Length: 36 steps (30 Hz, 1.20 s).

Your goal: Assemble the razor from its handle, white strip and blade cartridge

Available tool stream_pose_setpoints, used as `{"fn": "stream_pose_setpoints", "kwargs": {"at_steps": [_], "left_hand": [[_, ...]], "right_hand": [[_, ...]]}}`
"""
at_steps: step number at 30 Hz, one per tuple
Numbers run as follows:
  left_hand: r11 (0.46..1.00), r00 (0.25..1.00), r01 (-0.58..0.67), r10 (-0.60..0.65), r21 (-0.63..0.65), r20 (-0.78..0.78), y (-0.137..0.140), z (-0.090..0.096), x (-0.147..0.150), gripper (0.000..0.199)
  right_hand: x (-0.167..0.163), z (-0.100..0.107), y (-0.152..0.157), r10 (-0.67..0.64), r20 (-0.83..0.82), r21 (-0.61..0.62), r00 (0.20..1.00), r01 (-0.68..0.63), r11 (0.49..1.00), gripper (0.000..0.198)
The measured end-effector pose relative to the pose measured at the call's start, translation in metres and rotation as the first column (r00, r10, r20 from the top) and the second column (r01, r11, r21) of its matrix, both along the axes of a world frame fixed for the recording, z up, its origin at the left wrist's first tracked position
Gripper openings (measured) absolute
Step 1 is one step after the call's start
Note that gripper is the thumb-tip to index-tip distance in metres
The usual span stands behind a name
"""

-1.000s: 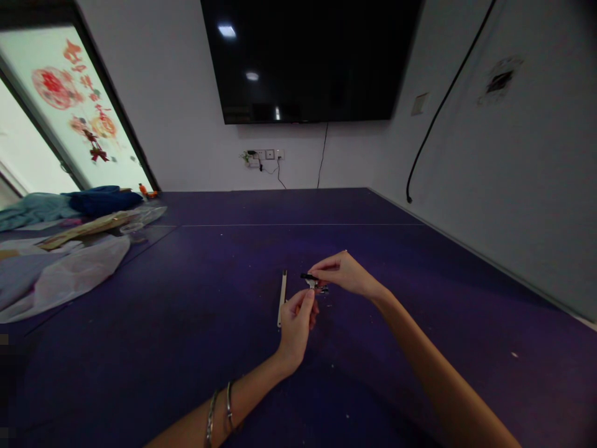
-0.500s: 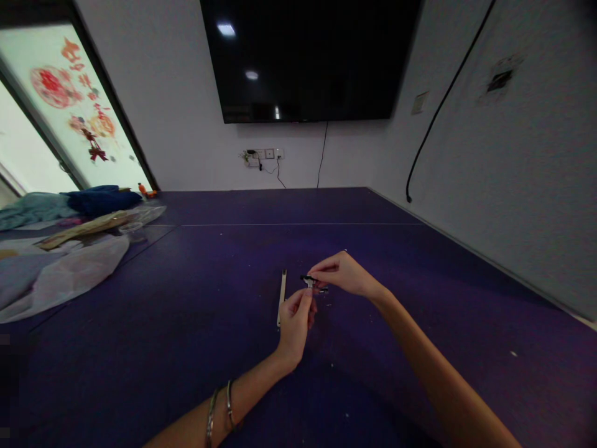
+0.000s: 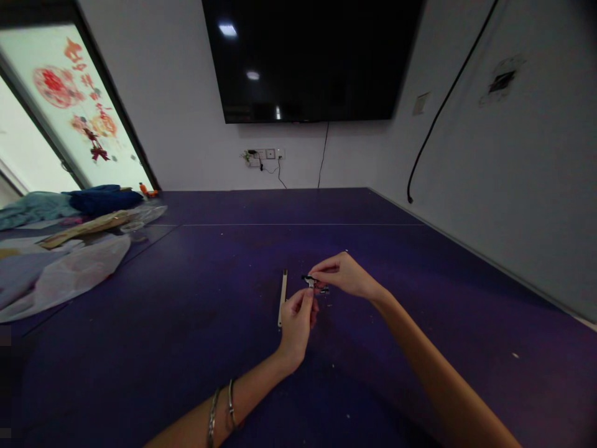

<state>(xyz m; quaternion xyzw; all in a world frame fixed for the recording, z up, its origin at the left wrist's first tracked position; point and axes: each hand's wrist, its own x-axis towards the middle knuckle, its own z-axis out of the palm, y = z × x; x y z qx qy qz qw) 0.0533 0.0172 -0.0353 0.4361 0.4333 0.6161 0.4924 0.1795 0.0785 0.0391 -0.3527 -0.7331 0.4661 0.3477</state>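
Note:
My left hand (image 3: 295, 323) is closed, thumb and fingers pinching the lower silver part of a small black-and-silver piece (image 3: 310, 281). What kind of thing it is, I cannot make out. From the right, my right hand (image 3: 344, 274) pinches the upper side of the same piece with its fingertips, which cover part of it. A dark end of it shows beneath the right fingers. Just left of my left hand, a slim pale strip (image 3: 283, 298) with a dark far tip lies on the dark purple surface (image 3: 224, 354).
Clear plastic wrapping (image 3: 100, 264) and folded blue cloth (image 3: 105, 200) lie at the left, with a small orange object (image 3: 147, 191) behind. A black cable (image 3: 443, 112) hangs down the right wall. Small pale specks dot the surface. A television (image 3: 312, 62) hangs ahead.
The view has shifted very slightly. Both hands keep their pinch on the small piece, with no clear movement between them.

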Motion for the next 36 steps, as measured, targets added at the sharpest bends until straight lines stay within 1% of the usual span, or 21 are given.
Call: {"fn": "stream_pose_setpoints", "kwargs": {"at_steps": [6, 9, 14, 18, 21, 26, 28, 32, 36], "left_hand": [[1.0, 0.999, -0.005, 0.006, -0.016, 0.035, 0.003, -0.002, 0.0, 0.039], [1.0, 1.0, -0.012, 0.012, -0.01, 0.02, 0.005, -0.002, -0.001, 0.041], [0.999, 0.999, -0.037, 0.037, 0.008, -0.026, 0.007, -0.002, -0.002, 0.042], [0.999, 0.997, -0.046, 0.047, 0.019, -0.065, 0.01, -0.005, -0.004, 0.043], [0.999, 0.997, -0.041, 0.042, 0.01, -0.069, 0.011, -0.008, -0.004, 0.043], [0.999, 0.999, -0.016, 0.014, -0.029, -0.037, 0.01, -0.008, -0.002, 0.042], [0.999, 1.0, -0.006, 0.005, -0.039, -0.007, 0.01, -0.008, -0.001, 0.041], [0.997, 0.999, -0.008, 0.011, -0.072, 0.051, 0.008, -0.008, 0.002, 0.041], [0.995, 0.997, -0.012, 0.02, -0.104, 0.07, 0.007, -0.007, 0.002, 0.043]], "right_hand": [[-0.002, -0.006, 0.003, -0.022, 0.005, 0.042, 1.0, 0.021, 0.999, 0.02], [-0.003, -0.008, 0.004, -0.042, 0.024, 0.074, 0.999, 0.04, 0.996, 0.02], [-0.006, -0.009, 0.003, -0.071, 0.022, 0.071, 0.997, 0.069, 0.995, 0.02], [-0.008, -0.013, 0.003, -0.068, 0.013, 0.088, 0.998, 0.066, 0.994, 0.021], [-0.007, -0.015, 0.004, -0.07, -0.004, 0.066, 0.998, 0.071, 0.995, 0.02], [-0.003, -0.017, 0.009, -0.071, -0.035, -0.048, 0.997, 0.07, 0.996, 0.023], [-0.003, -0.017, 0.01, -0.068, -0.038, -0.075, 0.997, 0.065, 0.995, 0.024], [-0.003, -0.016, 0.011, -0.049, -0.036, -0.081, 0.998, 0.046, 0.996, 0.026], [-0.001, -0.016, 0.011, -0.039, -0.039, -0.082, 0.998, 0.036, 0.996, 0.028]]}}
